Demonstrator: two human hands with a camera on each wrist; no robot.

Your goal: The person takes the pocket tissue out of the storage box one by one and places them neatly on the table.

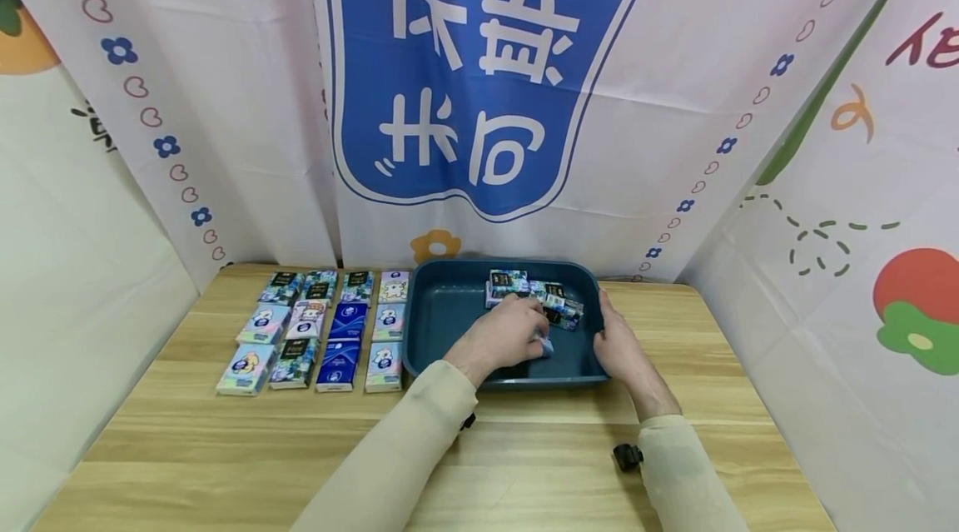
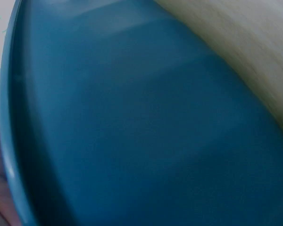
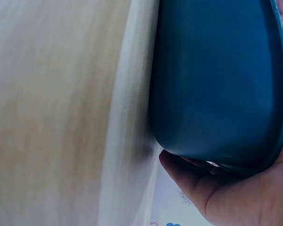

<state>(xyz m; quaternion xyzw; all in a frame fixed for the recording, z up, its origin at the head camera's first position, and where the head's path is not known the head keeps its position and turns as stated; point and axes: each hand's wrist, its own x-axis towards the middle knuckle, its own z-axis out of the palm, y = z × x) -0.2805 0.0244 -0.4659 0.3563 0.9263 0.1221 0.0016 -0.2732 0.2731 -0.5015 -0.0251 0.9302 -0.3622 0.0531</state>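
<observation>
Fingers of the left hand point(image 1: 500, 335) pinch a light-blue packet point(image 1: 546, 345) at their tips inside the teal tray point(image 1: 440, 317); the right hand point(image 1: 620, 342) grips its end. Banner point(image 1: 468, 70) reads 未来可期.

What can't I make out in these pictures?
Head view: most of the light-blue item, covered by the left hand.
Head view: most of the pale pack in the bin, under a dark pack.
Head view: fine print on the blue packs, too small.
Right wrist view: part of the right hand, cut off by the right edge.
</observation>
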